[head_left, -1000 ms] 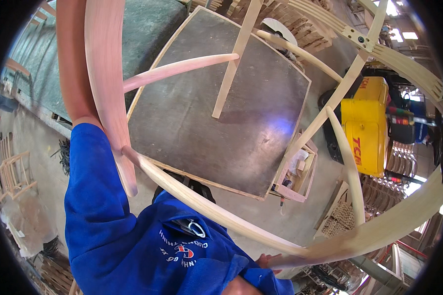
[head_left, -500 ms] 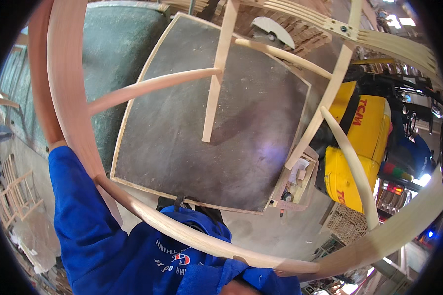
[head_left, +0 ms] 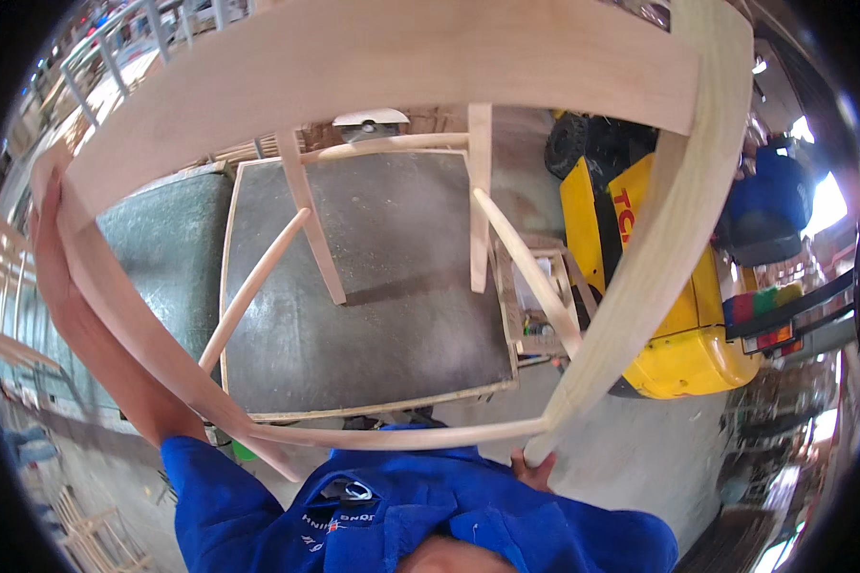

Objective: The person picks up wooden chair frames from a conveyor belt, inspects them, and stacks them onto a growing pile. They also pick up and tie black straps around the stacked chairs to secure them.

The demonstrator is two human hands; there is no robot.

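Observation:
A bare pale-wood chair frame (head_left: 401, 57) fills the middle of the view, tilted, its broad curved board nearest to me. At the far left, my left hand (head_left: 50, 186) is closed round the corner where the board meets the left post; its fingers show only in part. My right hand (head_left: 533, 471) grips the lower end of the right leg (head_left: 631, 286) near my body. Between the two side legs runs a round rail (head_left: 411, 437). Two straight legs (head_left: 481, 210) at the far side reach down over a dark-topped table (head_left: 401, 344), beside a thin shadow.
A yellow forklift (head_left: 698, 353) stands to the right, a person in blue (head_left: 769, 205) beside it. A greenish covered surface (head_left: 167, 229) adjoins the table on the left. A pale half-round disc (head_left: 371, 124) shows beyond the table. More chair frames (head_left: 91, 535) stand at lower left.
The chair frame has turned and swung round, so its broad board now spans the top of the view. My left hand has come into view with it, and my right hand now shows at the leg.

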